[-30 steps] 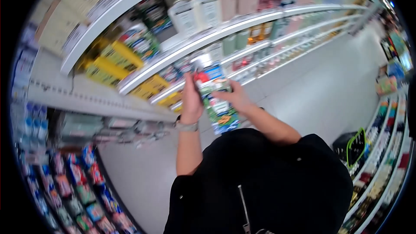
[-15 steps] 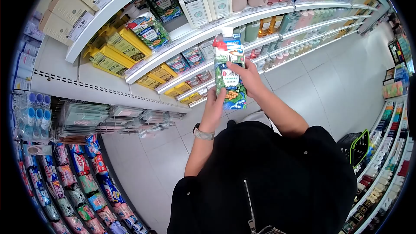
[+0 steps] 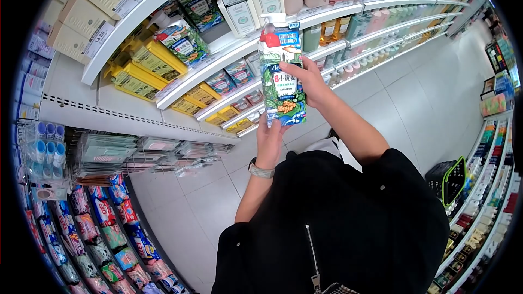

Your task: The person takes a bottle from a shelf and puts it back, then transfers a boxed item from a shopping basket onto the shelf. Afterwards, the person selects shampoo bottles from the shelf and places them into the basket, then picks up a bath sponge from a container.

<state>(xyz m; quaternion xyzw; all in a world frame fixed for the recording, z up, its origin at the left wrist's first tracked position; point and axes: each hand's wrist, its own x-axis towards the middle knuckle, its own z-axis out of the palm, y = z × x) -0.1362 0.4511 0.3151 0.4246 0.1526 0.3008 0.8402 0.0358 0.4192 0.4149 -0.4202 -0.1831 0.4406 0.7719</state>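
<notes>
A green, blue and white patterned pump bottle (image 3: 282, 84) is held upright between my two hands, its label facing me. My right hand (image 3: 310, 83) grips its right side, the thumb lying across the front. Down at the bottle's bottom left corner, my left hand (image 3: 269, 139) holds the base, with a watch on that wrist. Similar patterned bottles (image 3: 185, 43) stand on the shelf at the upper left, beside yellow packs (image 3: 143, 73) and white pump bottles (image 3: 238, 11).
Shelves (image 3: 321, 16) of bottles curve across the top. Hanging packets (image 3: 109, 149) and a rack of colourful packs (image 3: 111, 234) are at the left. A black basket with a green rim (image 3: 448, 181) is at the right, beside another shelf. Grey floor tiles (image 3: 381, 103) lie between.
The bottle has come into sharp view and moved slightly up and left since half a second ago. My left hand has slid down to its base; my right hand still grips its side.
</notes>
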